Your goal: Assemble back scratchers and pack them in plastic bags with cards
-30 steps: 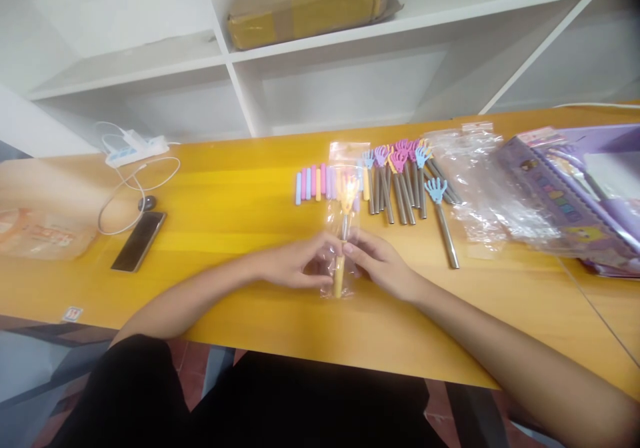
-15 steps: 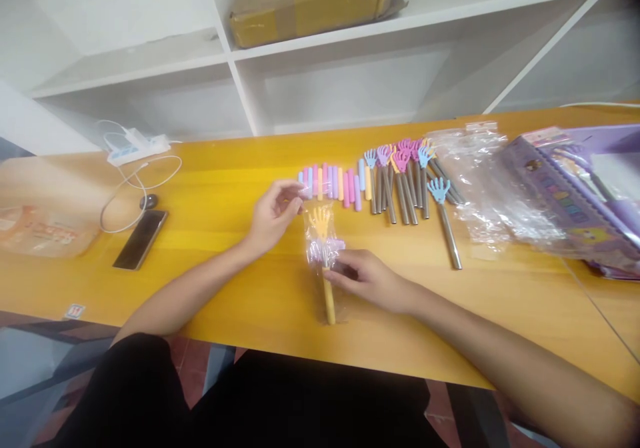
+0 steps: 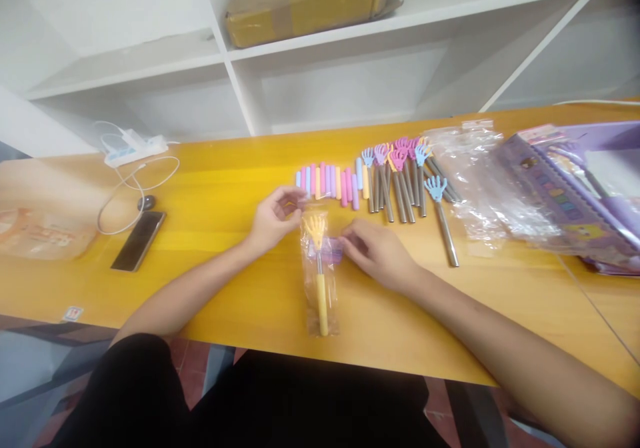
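Note:
A yellow hand-shaped back scratcher (image 3: 321,295) with a yellow handle grip lies in a clear plastic bag (image 3: 309,315) on the table before me. A shiny purple strip (image 3: 331,251) crosses its metal shaft; I cannot tell whether it is inside the bag. My right hand (image 3: 380,253) pinches the strip's right end. Beside the bag's upper left corner is my left hand (image 3: 275,218), fingers curled, with a gap between thumb and forefinger. Coloured sleeves (image 3: 327,181) stand in a row just beyond it. Several back scratchers (image 3: 400,181) with bare metal handles lie further right.
One blue-headed scratcher (image 3: 445,225) lies apart from the pile. Clear bags (image 3: 485,195) spread beside a purple box (image 3: 550,188) at right. A phone (image 3: 139,240), a white cable (image 3: 120,225) and a power strip (image 3: 137,149) are at left. White shelves (image 3: 350,45) rise behind.
My right hand has moved from the scratcher's handle up to the purple strip's right end. The bagged scratcher has slid slightly toward me. The left hand stays near the bag's top.

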`<state>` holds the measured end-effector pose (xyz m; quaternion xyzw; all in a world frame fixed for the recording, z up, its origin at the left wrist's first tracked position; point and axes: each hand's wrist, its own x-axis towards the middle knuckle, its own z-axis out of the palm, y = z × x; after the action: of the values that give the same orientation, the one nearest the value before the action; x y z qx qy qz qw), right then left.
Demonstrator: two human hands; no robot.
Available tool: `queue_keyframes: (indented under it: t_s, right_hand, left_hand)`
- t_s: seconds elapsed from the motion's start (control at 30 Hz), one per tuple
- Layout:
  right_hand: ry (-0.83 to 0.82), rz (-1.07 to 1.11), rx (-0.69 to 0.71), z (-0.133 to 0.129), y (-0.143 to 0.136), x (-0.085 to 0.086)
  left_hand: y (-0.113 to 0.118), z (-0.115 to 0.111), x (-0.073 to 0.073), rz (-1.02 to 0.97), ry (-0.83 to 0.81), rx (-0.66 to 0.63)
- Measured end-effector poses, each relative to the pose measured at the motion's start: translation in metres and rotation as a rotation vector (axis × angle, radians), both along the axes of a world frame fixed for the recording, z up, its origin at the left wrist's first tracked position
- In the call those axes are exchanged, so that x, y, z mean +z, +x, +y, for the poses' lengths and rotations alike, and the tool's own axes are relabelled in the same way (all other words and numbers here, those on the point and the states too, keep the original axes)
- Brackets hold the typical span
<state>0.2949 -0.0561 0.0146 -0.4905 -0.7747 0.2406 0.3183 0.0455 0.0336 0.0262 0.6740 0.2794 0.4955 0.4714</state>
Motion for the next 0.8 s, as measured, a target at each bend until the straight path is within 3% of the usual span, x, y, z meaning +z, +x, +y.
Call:
queue_keyframes:
  t_s: [0.07,0.27,0.53,0.8]
  right_hand:
    - [0.049,-0.075,-0.035,0.005,0.003,-0.004]
    - [0.011,-0.202,0.036,0.008,0.004,-0.013]
    - [-0.032,-0.025,0.033,0.01,0.002,-0.012]
    - [-0.159,0.128,0.008,0.011,0.001,-0.016]
  left_hand:
    - [0.001,-0.001,0.0,-0.008,-0.007,0.009]
    - [0.003,-0.002,0.003,-0.045,-0.04,0.061]
    - [0.002,-0.003,0.003,-0.045,-0.093,0.02]
    - [0.001,-0.006,-0.001,-0.099,-0.248,-0.037]
